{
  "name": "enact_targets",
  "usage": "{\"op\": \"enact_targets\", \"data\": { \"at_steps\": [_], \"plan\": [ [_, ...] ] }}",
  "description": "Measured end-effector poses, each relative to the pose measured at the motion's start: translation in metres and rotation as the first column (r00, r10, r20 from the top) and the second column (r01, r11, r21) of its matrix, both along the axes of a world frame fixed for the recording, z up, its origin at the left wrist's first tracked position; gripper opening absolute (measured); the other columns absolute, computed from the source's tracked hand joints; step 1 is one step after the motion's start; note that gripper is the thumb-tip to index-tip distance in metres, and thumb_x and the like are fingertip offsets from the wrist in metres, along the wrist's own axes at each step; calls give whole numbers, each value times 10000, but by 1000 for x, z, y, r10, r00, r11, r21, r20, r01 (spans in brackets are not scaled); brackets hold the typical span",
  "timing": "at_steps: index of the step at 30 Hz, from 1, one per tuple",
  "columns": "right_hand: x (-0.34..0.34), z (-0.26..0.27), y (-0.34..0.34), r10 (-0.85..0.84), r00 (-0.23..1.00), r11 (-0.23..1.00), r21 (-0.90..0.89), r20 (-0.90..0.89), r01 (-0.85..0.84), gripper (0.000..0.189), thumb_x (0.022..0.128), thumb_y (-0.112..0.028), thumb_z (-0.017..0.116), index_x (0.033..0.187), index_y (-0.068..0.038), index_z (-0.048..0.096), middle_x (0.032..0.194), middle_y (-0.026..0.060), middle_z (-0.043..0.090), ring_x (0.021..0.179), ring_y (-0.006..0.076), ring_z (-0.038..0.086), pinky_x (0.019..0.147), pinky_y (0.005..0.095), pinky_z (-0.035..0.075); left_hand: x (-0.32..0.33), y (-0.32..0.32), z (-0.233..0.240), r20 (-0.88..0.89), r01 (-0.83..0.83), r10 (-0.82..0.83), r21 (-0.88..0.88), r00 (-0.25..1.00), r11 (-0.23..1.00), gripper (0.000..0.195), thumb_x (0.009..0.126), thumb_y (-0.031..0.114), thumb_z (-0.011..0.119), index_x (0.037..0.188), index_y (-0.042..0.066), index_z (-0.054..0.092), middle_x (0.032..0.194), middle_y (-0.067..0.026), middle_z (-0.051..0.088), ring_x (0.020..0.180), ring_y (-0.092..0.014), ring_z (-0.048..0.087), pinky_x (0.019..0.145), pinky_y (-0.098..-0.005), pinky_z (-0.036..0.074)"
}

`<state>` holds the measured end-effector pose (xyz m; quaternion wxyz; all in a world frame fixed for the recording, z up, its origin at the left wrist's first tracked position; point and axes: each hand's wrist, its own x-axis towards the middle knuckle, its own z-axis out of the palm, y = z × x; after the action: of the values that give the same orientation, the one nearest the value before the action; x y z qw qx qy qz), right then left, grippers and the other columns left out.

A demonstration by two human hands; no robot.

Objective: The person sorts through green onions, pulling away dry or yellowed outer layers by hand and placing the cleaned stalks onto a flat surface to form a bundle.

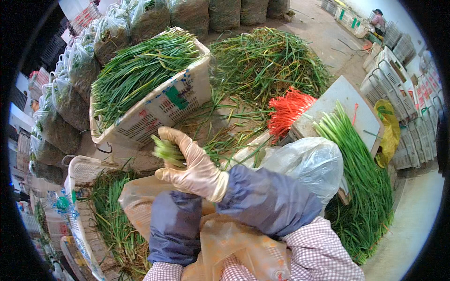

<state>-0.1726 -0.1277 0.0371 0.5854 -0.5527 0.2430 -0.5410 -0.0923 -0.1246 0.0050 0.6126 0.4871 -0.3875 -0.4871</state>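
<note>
My right hand (193,163), in a pale, stained glove, curves its fingers and thumb around a short-looking bunch of green stalks (165,151). The stalks are blurred, and their pale cut ends point up and left. My left sleeve (175,224) reaches up to just below the right hand, which hides my left hand. Beyond the hands stands a white plastic crate (154,116) heaped with long green leafy stalks (140,66), which look like garlic chives. At my right, a large bundle of the same greens (362,168) lies with its pale ends on a white board (348,95).
Red ties (290,110) hang at the board's left edge. A pile of loose, partly yellowed leaves (267,63) covers the floor ahead. Another crate (79,217) of greens stands at the left. Filled bags (79,70) line the back left; stacked crates (393,84) stand right. A person (378,21) is far off.
</note>
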Motion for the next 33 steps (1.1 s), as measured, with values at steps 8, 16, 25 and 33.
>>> {"op": "enact_targets", "data": {
  "at_steps": [8,16,25,33],
  "plan": [
    [-61,-29,-34,515,656,830,132,-552,-541,1014,733,-270,763,1455,-33,92,1422,158,347,1257,251,395,1058,359,303,127,-26,17,-854,-13,-267,-305,446,952,592,737,-65,593,1300,-14,416,804,-15,427,719,-140,446,749,-288,440],
    [-187,-32,-32,58,959,973,233,-277,8,609,827,-243,675,1332,-23,415,1187,125,576,1066,196,554,904,327,452,163,-21,16,-718,49,-515,-560,468,827,646,750,-46,558,1361,8,355,834,20,401,709,-95,429,788,-292,399],
    [-128,16,-13,-32,970,976,-217,-242,-22,808,697,-276,727,1357,-45,322,1276,199,460,1083,309,539,948,383,425,83,-27,40,-529,350,-653,-564,542,748,800,744,12,587,1442,77,203,841,4,357,677,-106,404,710,-287,363],
    [-76,-21,33,111,990,984,133,90,-122,971,654,-64,694,1453,-53,140,1225,138,517,1110,195,498,944,325,420,-66,-5,96,-282,478,-563,-317,777,819,832,718,54,648,1420,56,201,875,-10,433,724,-118,441,775,-291,394]
  ]
}}
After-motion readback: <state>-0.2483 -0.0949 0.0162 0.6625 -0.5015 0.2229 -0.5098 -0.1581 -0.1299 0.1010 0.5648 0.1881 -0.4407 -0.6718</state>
